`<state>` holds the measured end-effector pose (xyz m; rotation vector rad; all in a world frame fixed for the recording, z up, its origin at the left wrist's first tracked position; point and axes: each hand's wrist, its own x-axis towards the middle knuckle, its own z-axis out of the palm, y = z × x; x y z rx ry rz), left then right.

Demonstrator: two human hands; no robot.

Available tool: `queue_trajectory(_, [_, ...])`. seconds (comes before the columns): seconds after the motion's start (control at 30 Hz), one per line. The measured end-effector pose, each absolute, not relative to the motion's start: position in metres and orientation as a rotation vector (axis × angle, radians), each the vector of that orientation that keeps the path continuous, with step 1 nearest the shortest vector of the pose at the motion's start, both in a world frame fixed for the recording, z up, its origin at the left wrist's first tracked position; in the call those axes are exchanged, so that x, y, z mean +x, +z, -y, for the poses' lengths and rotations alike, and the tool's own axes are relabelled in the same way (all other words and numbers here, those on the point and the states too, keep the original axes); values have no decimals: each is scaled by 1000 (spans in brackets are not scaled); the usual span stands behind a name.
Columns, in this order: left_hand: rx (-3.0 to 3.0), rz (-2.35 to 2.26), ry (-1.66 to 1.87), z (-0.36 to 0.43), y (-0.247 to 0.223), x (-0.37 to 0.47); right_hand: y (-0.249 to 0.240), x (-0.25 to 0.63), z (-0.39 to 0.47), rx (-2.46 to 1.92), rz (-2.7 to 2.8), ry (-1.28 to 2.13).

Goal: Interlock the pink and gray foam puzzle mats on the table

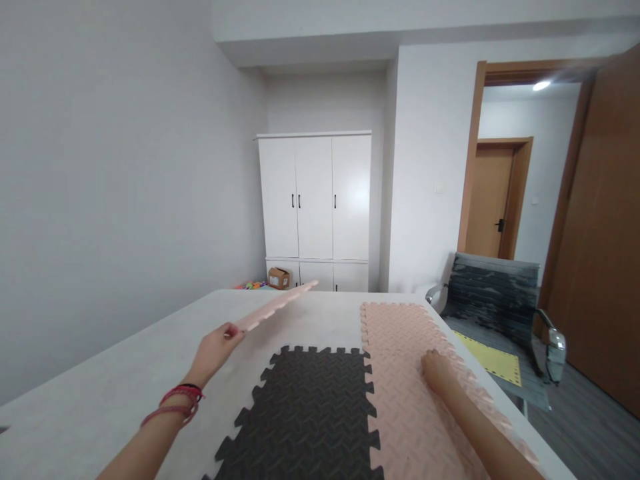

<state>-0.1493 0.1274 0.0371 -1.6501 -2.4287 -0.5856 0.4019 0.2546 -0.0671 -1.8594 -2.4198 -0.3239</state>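
Observation:
My left hand (220,347) pinches the near corner of a pink foam tile (275,307), which is tilted and raised above the white table (320,320). Pink foam matting (400,373) with toothed edges lies flat along the right side of the table. Against its left edge lies a black foam tile (315,407) with a raised pattern. My right hand (435,370) rests on the pink matting with its fingers curled; whether anything is under them is hidden.
Beyond the right table edge stands a dark chair (493,293) with a yellow foam tile (493,357) on its seat. A cardboard box (279,278) and colourful items (254,285) are behind the table, before a white cabinet (315,193).

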Motion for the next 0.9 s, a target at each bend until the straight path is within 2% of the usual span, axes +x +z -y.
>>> queue_trajectory(0.23, [-2166, 2129, -332, -157, 4, -79, -65, 401, -250, -1891, 2413, -349])
queue_trajectory(0.4, [-2087, 2147, -144, -166, -17, -74, -64, 399, -250, -1923, 2407, -335])
queue_trajectory(0.57, [-1956, 2194, -128, -157, -26, -66, -54, 393, -249, -1975, 2341, -331])
queue_trajectory(0.9, [-1854, 2350, -136, -157, -35, -66, -43, 260, -197, -1588, 2418, -246])
